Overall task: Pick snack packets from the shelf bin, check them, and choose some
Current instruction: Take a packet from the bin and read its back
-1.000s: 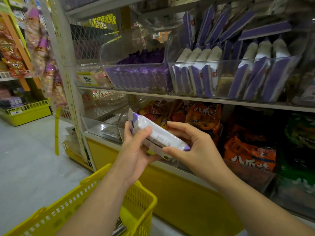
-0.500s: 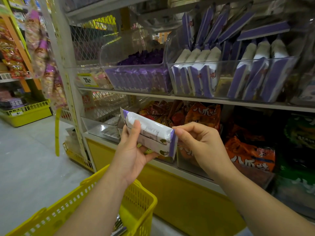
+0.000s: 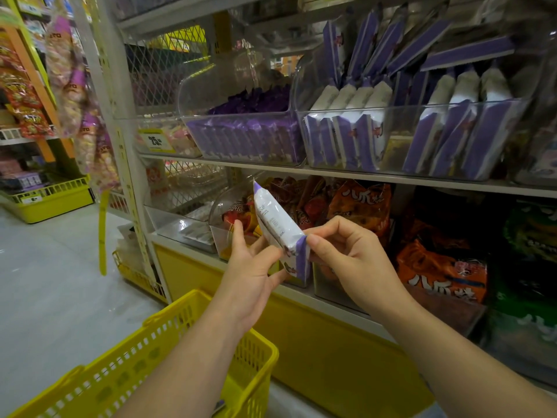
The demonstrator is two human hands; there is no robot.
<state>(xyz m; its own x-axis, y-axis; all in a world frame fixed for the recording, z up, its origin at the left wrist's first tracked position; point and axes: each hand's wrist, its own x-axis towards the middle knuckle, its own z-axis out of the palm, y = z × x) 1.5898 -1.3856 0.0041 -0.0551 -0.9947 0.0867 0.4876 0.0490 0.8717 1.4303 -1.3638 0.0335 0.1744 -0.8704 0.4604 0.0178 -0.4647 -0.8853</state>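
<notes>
A white snack packet [image 3: 275, 223] with purple ends is held in front of the lower shelf, tilted with its far end up. My right hand [image 3: 349, 260] pinches its near purple end between thumb and forefinger. My left hand [image 3: 250, 270] is under the packet with fingers spread and loosely touching its lower side. On the shelf above, a clear shelf bin [image 3: 512, 140] holds several matching white and purple packets standing on edge.
A yellow shopping basket [image 3: 168, 354] hangs below my left forearm. A second clear bin [image 3: 241, 137] with purple packets stands left of the first. Orange snack bags [image 3: 440, 270] fill the lower shelf. A white mesh shelf post [image 3: 126, 152] stands at left, aisle floor beyond.
The packet has turned from lying nearly flat across both hands to standing tilted on end. My right hand shifted to pinch its near end, and my left hand's fingers loosened beneath it.
</notes>
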